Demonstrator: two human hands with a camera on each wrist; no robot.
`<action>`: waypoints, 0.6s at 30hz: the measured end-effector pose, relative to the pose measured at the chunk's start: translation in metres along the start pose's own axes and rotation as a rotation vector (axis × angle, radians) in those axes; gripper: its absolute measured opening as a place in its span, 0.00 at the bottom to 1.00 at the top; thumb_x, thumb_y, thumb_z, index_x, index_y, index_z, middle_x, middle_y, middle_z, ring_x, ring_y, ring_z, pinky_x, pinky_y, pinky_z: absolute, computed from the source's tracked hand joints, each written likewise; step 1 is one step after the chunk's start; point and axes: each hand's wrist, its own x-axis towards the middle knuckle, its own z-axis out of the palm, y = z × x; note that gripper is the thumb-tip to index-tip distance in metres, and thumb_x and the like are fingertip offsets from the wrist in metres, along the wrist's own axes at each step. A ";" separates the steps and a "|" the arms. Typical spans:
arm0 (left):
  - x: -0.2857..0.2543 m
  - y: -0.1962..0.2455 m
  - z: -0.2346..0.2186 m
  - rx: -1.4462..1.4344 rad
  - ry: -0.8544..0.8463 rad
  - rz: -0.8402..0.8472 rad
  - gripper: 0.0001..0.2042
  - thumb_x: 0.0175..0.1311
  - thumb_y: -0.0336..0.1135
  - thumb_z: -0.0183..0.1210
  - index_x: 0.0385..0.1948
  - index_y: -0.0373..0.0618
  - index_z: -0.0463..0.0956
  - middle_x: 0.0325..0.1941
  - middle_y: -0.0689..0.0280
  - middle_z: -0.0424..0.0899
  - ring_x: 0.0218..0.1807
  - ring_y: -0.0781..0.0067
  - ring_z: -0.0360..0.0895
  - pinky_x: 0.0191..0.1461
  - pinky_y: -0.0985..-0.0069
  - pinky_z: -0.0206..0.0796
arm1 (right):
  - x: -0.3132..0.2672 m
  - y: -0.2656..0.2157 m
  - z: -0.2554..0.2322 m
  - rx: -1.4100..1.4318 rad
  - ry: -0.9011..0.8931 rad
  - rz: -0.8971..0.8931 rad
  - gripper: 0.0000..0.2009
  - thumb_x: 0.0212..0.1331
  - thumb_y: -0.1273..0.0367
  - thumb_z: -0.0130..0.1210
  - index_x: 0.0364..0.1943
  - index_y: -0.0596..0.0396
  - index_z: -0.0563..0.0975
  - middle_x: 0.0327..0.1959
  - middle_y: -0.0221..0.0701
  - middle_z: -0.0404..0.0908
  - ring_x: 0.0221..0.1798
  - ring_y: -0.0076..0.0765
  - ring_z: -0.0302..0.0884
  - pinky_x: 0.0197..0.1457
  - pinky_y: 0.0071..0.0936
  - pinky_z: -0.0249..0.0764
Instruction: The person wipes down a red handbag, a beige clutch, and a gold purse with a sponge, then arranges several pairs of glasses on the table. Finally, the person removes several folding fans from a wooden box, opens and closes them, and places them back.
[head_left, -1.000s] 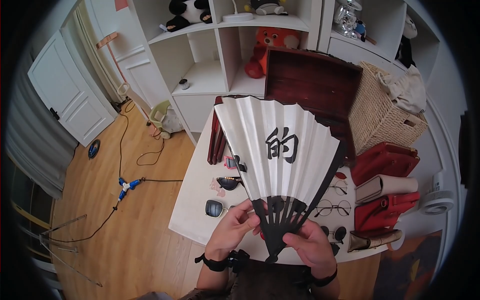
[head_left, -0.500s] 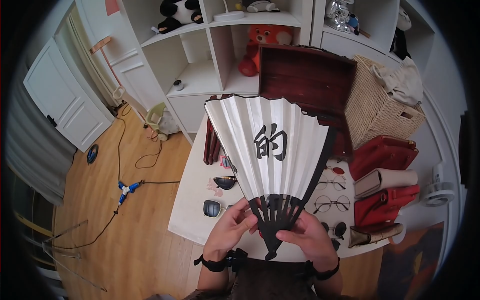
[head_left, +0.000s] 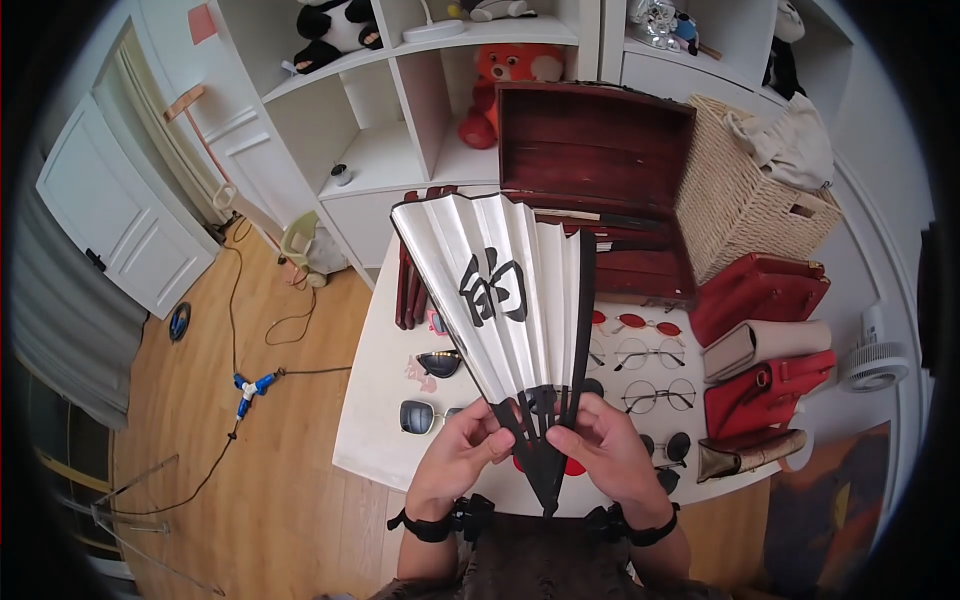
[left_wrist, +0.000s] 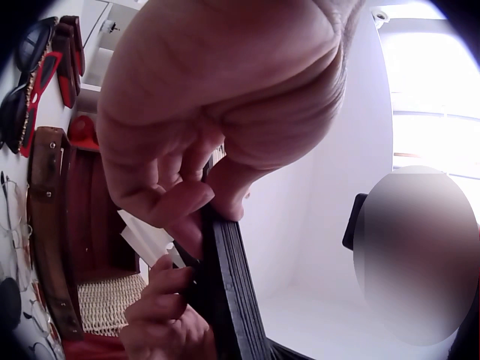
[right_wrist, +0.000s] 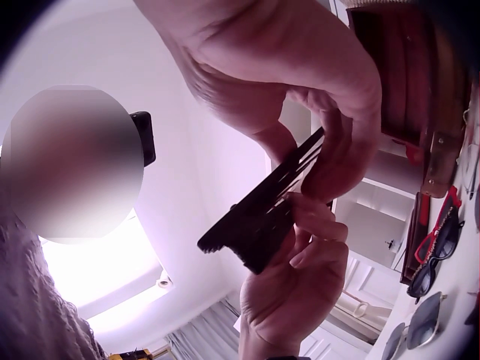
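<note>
A folding fan [head_left: 487, 290] stands partly spread between the two hands, its white pleats bearing a black written character and its black ribs narrowing to a pivot at the bottom. The left hand [head_left: 458, 455] grips the left guard, thumb in front. On the opposite guard, the right hand [head_left: 612, 452] pinches the ribs with its thumb also in front. The left wrist view shows the rib edges [left_wrist: 238, 281] stacked close together under the left thumb. Gaps between ribs [right_wrist: 262, 206] show in the right wrist view. Behind the fan lie sunglasses [head_left: 418, 416] and round glasses [head_left: 660, 396].
An open dark red chest [head_left: 600, 135] with closed fans inside stands at the table's back. Red and pale bags [head_left: 765, 350] line the right side, near a woven basket [head_left: 755, 200]. More closed fans [head_left: 412, 285] lie at the back left. Cables [head_left: 255, 385] cross the floor.
The fan has narrowed, its right guard swinging left toward the left one. The right hand has moved slightly left with it, uncovering more of the chest and the glasses.
</note>
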 end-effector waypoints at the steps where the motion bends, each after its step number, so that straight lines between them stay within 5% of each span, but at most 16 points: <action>1: 0.001 0.000 0.000 -0.001 0.007 0.004 0.23 0.63 0.37 0.65 0.55 0.36 0.70 0.38 0.69 0.76 0.30 0.82 0.65 0.33 0.83 0.57 | 0.000 0.000 0.001 -0.006 0.016 -0.028 0.15 0.65 0.74 0.57 0.53 0.63 0.70 0.44 0.34 0.81 0.47 0.22 0.78 0.51 0.23 0.75; 13: 0.001 0.004 0.013 0.082 -0.037 -0.002 0.21 0.70 0.28 0.55 0.63 0.37 0.64 0.49 0.69 0.80 0.43 0.84 0.72 0.44 0.83 0.65 | -0.001 0.002 0.003 -0.070 -0.029 -0.058 0.13 0.63 0.70 0.61 0.48 0.60 0.76 0.38 0.27 0.80 0.38 0.17 0.77 0.40 0.18 0.74; 16: 0.002 0.005 0.019 0.101 0.000 0.035 0.21 0.69 0.27 0.56 0.63 0.37 0.64 0.47 0.69 0.80 0.43 0.83 0.73 0.46 0.81 0.66 | -0.001 0.001 0.001 -0.188 -0.056 -0.013 0.13 0.63 0.76 0.58 0.51 0.63 0.73 0.45 0.33 0.82 0.46 0.23 0.80 0.51 0.24 0.76; 18: 0.002 0.000 0.015 0.136 0.003 0.023 0.20 0.69 0.28 0.56 0.61 0.36 0.65 0.45 0.69 0.79 0.42 0.83 0.73 0.45 0.81 0.66 | -0.001 0.003 0.001 -0.228 -0.016 -0.082 0.13 0.61 0.68 0.63 0.45 0.61 0.76 0.34 0.31 0.82 0.35 0.20 0.78 0.39 0.20 0.76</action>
